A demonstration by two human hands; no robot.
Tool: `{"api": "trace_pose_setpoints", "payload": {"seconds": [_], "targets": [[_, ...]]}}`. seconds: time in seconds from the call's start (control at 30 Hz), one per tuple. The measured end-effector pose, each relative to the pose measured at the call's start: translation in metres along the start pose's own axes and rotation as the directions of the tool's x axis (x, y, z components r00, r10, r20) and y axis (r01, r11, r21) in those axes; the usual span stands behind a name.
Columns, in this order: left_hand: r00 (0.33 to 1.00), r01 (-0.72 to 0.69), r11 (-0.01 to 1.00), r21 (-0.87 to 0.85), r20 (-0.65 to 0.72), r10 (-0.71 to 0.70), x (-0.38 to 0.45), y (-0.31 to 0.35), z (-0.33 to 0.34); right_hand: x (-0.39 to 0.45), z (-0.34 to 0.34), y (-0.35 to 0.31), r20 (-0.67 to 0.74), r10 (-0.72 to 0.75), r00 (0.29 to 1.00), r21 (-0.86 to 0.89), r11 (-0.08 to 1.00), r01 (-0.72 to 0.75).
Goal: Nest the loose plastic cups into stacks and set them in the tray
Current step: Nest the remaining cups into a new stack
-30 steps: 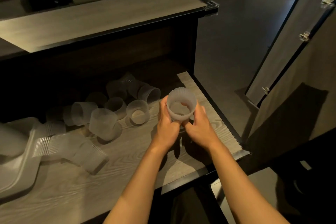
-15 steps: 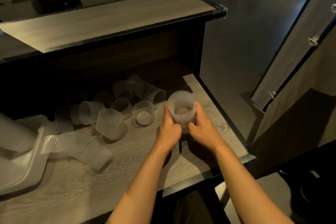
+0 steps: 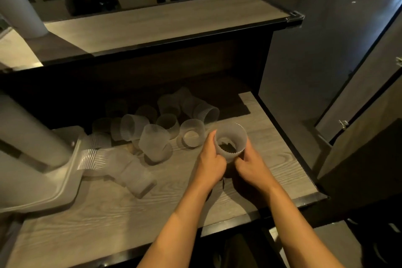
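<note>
Gripping a ribbed, frosted plastic cup [image 3: 231,141] from both sides, left hand [image 3: 210,164] curling round its left wall and right hand [image 3: 252,165] curling round its lower right wall, mouth tilting up toward the camera, just above the right part of a grey wood-grain shelf [image 3: 272,159]. Showing something dark through the cup's base, though not clearly enough for telling what. Leaving a scatter of loose cups [image 3: 156,124] lying just to the left on the same shelf, some upright, some tipped on their sides, several touching one another and running back into the shadow under an upper shelf [image 3: 165,22]. Standing nearest the held cup, one upright cup [image 3: 192,136], almost touching the left thumb. Lying further left and nearer the camera, a nested stack of cups [image 3: 121,169] on its side, open end pointing toward the front edge, its far end resting against a pale plastic tray [image 3: 61,185] at the left edge of the shelf. Blurring past the tray's upper left, a pale tall shape, too smeared for naming. Reaching in from the bottom of the picture, two bare forearms. Hanging open at the right, a cabinet door [image 3: 359,93] with metal hinges, above a dark floor [image 3: 315,39].
</note>
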State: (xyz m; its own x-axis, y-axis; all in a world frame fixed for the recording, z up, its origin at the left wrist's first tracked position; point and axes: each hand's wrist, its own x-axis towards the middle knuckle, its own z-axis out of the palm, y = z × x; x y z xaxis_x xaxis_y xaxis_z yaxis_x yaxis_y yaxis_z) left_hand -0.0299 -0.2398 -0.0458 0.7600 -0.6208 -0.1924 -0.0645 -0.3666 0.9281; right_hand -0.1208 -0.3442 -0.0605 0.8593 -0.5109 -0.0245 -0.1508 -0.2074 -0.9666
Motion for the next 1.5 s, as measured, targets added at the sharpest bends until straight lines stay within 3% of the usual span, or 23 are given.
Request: {"api": "trace_pose_setpoints", "payload": {"seconds": [0.13,0.37,0.63,0.73,0.97,1.1,1.27,1.4,1.5], "targets": [[0.973,-0.221,0.966,0.135,-0.031,0.227,0.007,0.015,-0.007,0.015,0.002,-0.007,-0.130,-0.197,0.972,-0.059,0.980,0.191],[0.932,-0.279,0.883,0.378,-0.115,0.344,0.037,0.019,-0.006,0.055,0.004,-0.002,-0.224,-0.286,0.932,-0.074,0.958,0.277],[0.943,-0.212,0.868,0.450,-0.139,0.302,0.071,-0.010,-0.020,0.092,0.014,0.016,-0.107,-0.290,0.951,0.005,0.956,0.292],[0.912,-0.282,0.832,0.477,-0.136,0.387,0.078,-0.010,-0.025,0.105,0.021,0.018,-0.055,-0.308,0.950,0.051,0.949,0.310],[0.926,-0.274,0.859,0.433,-0.123,0.358,0.077,-0.010,-0.034,0.116,0.030,0.026,-0.063,-0.309,0.949,0.111,0.943,0.314],[0.892,-0.342,0.840,0.421,-0.135,0.431,0.066,0.003,-0.026,0.105,0.030,0.028,-0.219,-0.284,0.933,0.176,0.930,0.324],[0.941,-0.281,0.926,0.253,-0.116,0.317,0.052,0.005,-0.003,0.082,0.025,0.034,-0.444,-0.163,0.881,0.189,0.944,0.270],[0.971,-0.183,0.965,0.186,-0.122,0.207,0.044,-0.018,0.015,0.078,0.022,0.035,-0.407,-0.111,0.906,0.107,0.980,0.168],[0.963,-0.185,0.972,0.143,-0.171,0.208,0.037,-0.030,0.019,0.077,0.021,0.037,-0.339,-0.100,0.935,-0.008,0.995,0.104]]}}
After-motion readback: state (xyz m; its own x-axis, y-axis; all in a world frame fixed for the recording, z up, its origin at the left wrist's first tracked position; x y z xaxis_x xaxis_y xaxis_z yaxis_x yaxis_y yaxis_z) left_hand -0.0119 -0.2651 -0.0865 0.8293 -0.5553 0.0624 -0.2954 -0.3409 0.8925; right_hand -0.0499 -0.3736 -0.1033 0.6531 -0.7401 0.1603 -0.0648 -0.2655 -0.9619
